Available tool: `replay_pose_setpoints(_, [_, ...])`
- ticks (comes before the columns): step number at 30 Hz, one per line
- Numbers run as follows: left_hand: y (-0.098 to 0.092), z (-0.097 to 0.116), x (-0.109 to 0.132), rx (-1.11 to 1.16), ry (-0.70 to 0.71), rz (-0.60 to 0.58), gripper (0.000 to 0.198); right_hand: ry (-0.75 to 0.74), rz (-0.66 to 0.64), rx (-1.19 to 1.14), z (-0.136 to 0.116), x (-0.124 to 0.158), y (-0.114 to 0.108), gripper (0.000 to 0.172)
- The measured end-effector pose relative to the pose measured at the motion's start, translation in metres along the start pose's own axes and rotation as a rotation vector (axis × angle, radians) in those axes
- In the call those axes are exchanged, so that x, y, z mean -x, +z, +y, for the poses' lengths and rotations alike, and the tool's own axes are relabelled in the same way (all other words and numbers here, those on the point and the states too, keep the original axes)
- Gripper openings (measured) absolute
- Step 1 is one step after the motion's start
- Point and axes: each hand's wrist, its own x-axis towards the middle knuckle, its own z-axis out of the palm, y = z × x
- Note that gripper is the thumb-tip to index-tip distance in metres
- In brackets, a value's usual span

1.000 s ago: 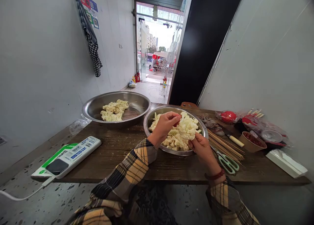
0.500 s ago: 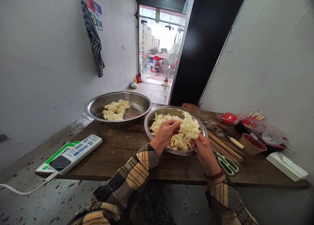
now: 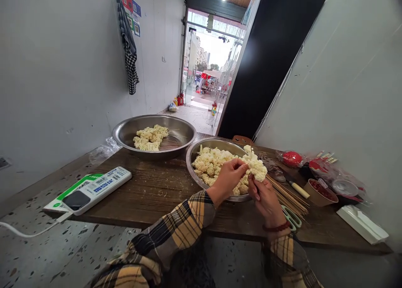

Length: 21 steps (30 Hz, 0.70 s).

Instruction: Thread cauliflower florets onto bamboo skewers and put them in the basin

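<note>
Both of my hands are closed on one white cauliflower piece (image 3: pixel 256 167), held just above the near right rim of a steel bowl (image 3: pixel 192 152). My left hand (image 3: pixel 228 179) pinches its left side. My right hand (image 3: pixel 264 195) grips it from below. The bowl holds several more cauliflower florets (image 3: pixel 211 163). A second, larger steel bowl (image 3: pixel 125 129) stands to the left with a small heap of florets (image 3: pixel 150 137) in it.
Bamboo skewers (image 3: pixel 287 194) and green-handled scissors (image 3: pixel 293 219) lie right of the near bowl. Further right are a paper cup of red stuff (image 3: pixel 320 191), red-lidded tubs in plastic (image 3: pixel 292 158) and a white packet (image 3: pixel 361 223). A phone on a green-white box (image 3: pixel 91 189) lies left.
My hands have moved right and a little toward me with the cauliflower piece, from over the bowl's middle to its right rim. The camera has shifted too.
</note>
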Motion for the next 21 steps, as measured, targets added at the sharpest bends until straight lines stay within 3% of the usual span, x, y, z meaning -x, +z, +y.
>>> replay_pose_setpoints(8, [-0.014,0.027,-0.002,-0.531,0.320,0.055,0.004,0.008,-0.010,0.003,-0.001,0.002,-0.001,0.021])
replay_pose_setpoints(15, [-0.021,0.032,-0.004,-0.886,0.613,-0.015,0.014,0.024,-0.025,0.003,0.000,0.002,0.000,0.021])
replay_pose_setpoints(21, [-0.024,0.038,-0.003,-1.238,0.795,0.006,0.021,0.002,-0.046,0.000,0.003,0.002,0.000,0.021])
